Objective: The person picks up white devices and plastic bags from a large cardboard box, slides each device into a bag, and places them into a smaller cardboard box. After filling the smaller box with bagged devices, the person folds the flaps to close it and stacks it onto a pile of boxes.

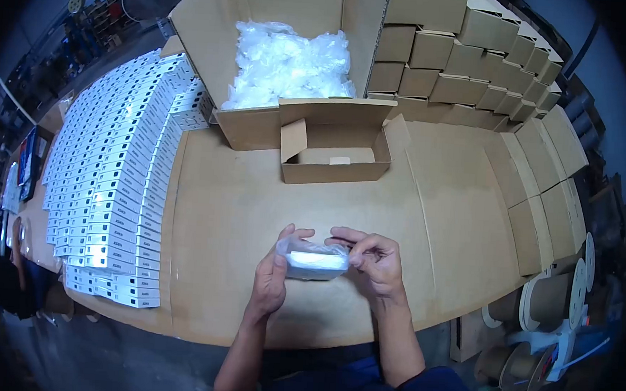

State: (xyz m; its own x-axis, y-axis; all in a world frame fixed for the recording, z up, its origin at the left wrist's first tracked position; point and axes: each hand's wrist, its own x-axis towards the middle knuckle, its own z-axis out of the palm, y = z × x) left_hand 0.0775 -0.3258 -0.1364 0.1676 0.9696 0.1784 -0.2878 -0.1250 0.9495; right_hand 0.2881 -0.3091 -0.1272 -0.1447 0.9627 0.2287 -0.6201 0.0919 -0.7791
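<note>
A small white item in a clear plastic bag point(315, 261) is held up over the table's front part, between both hands. My left hand point(274, 275) is closed round the bag's left end, thumb on the near side. At the right end, the fingers of my right hand point(375, 262) pinch the edge of the plastic. What exactly the white item is, I cannot make out. Farther back stands an open brown cardboard box point(336, 174), its flaps folded out and a small white label inside.
Stacked white printed boxes point(106, 176) fill the left side. Behind is a large carton point(249, 131) with clear plastic bags point(292, 62). Brown boxes point(465, 58) are piled at the back right, and open cartons point(543, 188) line the right edge. Cable reels point(550, 299) stand lower right. Another person point(7, 270) is at far left.
</note>
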